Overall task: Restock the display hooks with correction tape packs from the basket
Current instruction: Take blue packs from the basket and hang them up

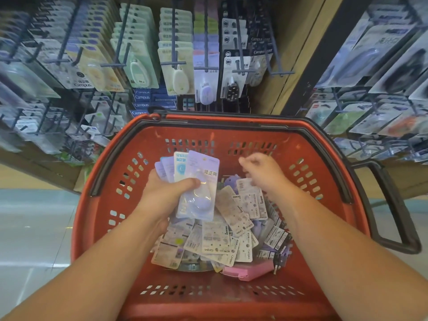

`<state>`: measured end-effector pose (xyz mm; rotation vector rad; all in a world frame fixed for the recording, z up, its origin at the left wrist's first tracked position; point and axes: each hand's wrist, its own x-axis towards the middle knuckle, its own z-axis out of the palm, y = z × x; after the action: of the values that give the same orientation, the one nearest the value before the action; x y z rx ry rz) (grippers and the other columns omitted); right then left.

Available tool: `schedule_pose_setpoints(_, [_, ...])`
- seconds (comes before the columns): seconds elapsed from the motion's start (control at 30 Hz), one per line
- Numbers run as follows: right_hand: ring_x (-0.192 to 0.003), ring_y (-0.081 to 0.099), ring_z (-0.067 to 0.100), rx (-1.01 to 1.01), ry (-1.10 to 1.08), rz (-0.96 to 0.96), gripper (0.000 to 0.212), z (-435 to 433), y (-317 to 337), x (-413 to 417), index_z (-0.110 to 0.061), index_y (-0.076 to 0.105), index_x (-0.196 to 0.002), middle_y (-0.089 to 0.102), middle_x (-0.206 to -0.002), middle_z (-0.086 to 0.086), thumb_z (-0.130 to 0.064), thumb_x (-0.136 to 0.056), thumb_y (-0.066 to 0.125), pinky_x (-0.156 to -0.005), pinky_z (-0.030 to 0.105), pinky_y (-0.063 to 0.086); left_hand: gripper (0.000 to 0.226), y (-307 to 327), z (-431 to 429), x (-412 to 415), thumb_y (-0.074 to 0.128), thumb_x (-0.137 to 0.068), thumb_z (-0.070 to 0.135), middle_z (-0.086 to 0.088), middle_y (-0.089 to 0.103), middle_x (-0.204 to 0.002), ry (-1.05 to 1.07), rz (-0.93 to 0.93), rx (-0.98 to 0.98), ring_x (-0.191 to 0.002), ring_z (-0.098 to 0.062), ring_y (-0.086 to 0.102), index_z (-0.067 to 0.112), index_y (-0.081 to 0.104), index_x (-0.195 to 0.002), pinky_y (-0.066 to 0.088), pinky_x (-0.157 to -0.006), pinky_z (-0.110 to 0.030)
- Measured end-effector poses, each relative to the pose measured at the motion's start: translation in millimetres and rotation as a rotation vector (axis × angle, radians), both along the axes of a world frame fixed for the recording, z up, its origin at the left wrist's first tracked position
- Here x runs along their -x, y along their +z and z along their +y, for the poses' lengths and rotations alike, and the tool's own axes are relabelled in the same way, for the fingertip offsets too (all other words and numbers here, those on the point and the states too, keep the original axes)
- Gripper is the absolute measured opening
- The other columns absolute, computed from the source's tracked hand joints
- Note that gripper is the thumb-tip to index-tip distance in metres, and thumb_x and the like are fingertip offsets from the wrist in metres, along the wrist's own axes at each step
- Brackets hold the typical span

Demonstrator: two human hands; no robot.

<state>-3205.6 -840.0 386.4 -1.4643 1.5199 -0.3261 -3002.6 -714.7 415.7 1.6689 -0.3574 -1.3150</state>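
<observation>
While the left grip (166,188) clasps a fan of correction tape packs (199,181) over the basket (231,122) and the right grip (261,172) hovers loosely curled, empty, the job looks far from done: a heap of packs (222,237) lies below, short of the display hooks (206,66).

A pink case (249,271) lies flat low at the right, blue Campus notebooks (150,98) are stacked further back, and a wooden panel (298,54) rises beside a black post (324,56) above a pale glossy floor (27,228).
</observation>
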Motion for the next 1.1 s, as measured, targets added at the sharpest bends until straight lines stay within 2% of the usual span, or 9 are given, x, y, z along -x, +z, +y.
schedule_pose_setpoints(0.1, [-0.113, 0.063, 0.035, -0.099, 0.001, 0.348, 0.047, -2.8, -40.2, 25.3, 0.001, 0.06, -0.133, 0.064, -0.132, 0.017, -0.032, -0.1, 0.064, -0.09, 0.036, 0.051, 0.049, 0.0, -3.3, -4.5, 0.083, -0.082, 0.003, -0.008, 0.08, -0.103, 0.062, -0.039, -0.017, -0.065, -0.018, 0.078, 0.014, 0.066, -0.126, 0.05, -0.04, -0.029])
schedule_pose_setpoints(0.2, [-0.11, 0.065, 0.032, -0.192, 0.061, 0.416, 0.041, 2.9, -62.2, 34.9, -0.004, 0.064, -0.131, 0.067, -0.129, 0.014, -0.03, -0.099, 0.064, -0.079, 0.029, 0.045, 0.054, -0.2, -4.2, -3.4, 0.084, -0.081, 0.003, -0.007, 0.08, -0.106, 0.07, -0.054, -0.042, -0.065, -0.018, 0.078, 0.015, 0.063, -0.129, 0.049, -0.038, -0.028])
schedule_pose_setpoints(0.3, [-0.111, 0.066, 0.034, -0.136, 0.135, 0.447, 0.033, 5.9, -66.8, 28.9, -0.004, 0.068, -0.127, 0.068, -0.127, 0.015, -0.023, -0.1, 0.063, -0.087, 0.034, 0.053, 0.061, -2.5, -4.2, -2.0, 0.087, -0.078, 0.004, -0.006, 0.079, -0.109, 0.08, -0.066, -0.065, -0.068, -0.019, 0.078, 0.017, 0.059, -0.13, 0.049, -0.038, -0.027])
schedule_pose_setpoints(0.47, [-0.085, 0.055, 0.025, 0.028, 0.058, 0.273, 0.016, 4.8, -45.3, 14.7, -0.014, 0.059, -0.091, 0.061, -0.094, 0.001, -0.023, -0.104, 0.056, -0.07, 0.035, 0.042, 0.064, -2.7, -5.0, -3.0, 0.089, -0.075, 0.006, -0.002, 0.079, -0.109, 0.103, -0.069, -0.074, -0.08, -0.022, 0.08, 0.022, 0.058, -0.129, 0.054, -0.044, -0.032])
schedule_pose_setpoints(0.7, [-0.058, 0.037, 0.01, 0.222, 0.074, -0.15, 0.024, 22.0, 26.7, -10.0, -0.012, 0.049, -0.086, 0.046, -0.073, -0.001, -0.027, -0.104, 0.055, -0.053, 0.026, 0.035, 0.064, 0.5, -4.4, 4.4, 0.09, -0.075, 0.005, -0.002, 0.079, -0.106, 0.113, -0.042, -0.01, -0.078, -0.023, 0.08, 0.022, 0.056, -0.126, 0.055, -0.046, -0.033])
schedule_pose_setpoints(0.83, [-0.076, 0.058, 0.021, 0.085, 0.129, -0.413, 0.033, 51.2, 47.1, -27.8, -0.009, 0.057, -0.086, 0.059, -0.085, 0.009, -0.036, -0.105, 0.052, -0.081, 0.042, 0.058, 0.064, 5.2, -2.3, 10.1, 0.091, -0.068, 0.014, -0.003, 0.08, -0.106, 0.067, -0.046, 0.071, -0.087, -0.028, 0.08, 0.023, 0.06, -0.123, 0.061, -0.059, -0.046])
schedule_pose_setpoints(0.93, [-0.086, 0.056, 0.029, 0.016, 0.088, -0.59, 0.033, 65.2, 48.1, -29.1, 0.0, 0.056, -0.094, 0.057, -0.096, 0.026, -0.022, -0.111, 0.039, -0.09, 0.053, 0.053, 0.07, 9.1, -0.5, 9.1, 0.085, -0.056, 0.026, -0.005, 0.08, -0.107, 0.055, -0.007, 0.136, -0.098, -0.036, 0.078, 0.02, 0.064, -0.122, 0.058, -0.083, -0.064])
schedule_pose_setpoints(1.03, [-0.093, 0.065, 0.019, 0.109, 0.048, -0.564, 0.005, 67.5, 47.4, -28.1, -0.014, 0.055, -0.106, 0.069, -0.107, 0.01, -0.009, -0.105, 0.054, -0.082, 0.038, 0.056, 0.073, 10.0, 0.2, 7.4, 0.083, -0.057, 0.024, -0.009, 0.079, -0.115, 0.021, 0.023, 0.209, -0.105, -0.034, 0.077, 0.017, 0.064, -0.128, 0.058, -0.094, -0.066])
schedule_pose_setpoints(1.1, [-0.105, 0.069, 0.013, 0.095, 0.0, -0.591, 0.036, 66.7, 48.3, -28.3, -0.025, 0.05, -0.123, 0.072, -0.12, -0.005, -0.006, -0.097, 0.068, -0.088, 0.036, 0.06, 0.069, 9.8, 1.1, 7.7, 0.081, -0.061, 0.021, -0.011, 0.078, -0.117, 0.002, 0.043, 0.236, -0.107, -0.036, 0.076, 0.017, 0.065, -0.127, 0.056, -0.096, -0.068])
